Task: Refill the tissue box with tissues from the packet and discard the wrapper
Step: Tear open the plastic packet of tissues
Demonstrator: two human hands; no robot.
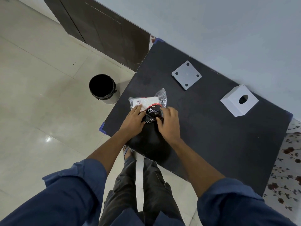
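A tissue packet (149,104) in clear and black "Dove" wrapper lies on the black table (211,136) near its left edge. My left hand (134,119) presses on the packet's left side with fingers on the white tissues. My right hand (168,123) pinches the black wrapper on its right side. The white tissue box body (239,100), with a round hole in its face, stands at the table's far right. Its flat white lid or base plate (186,75), with a dark dot at each corner, lies apart from it near the far edge.
A round bin (102,88) with a black liner stands on the tiled floor left of the table. A dark wooden door (101,26) is beyond it. A pale wall runs behind the table. A floral cloth (288,160) shows at the right.
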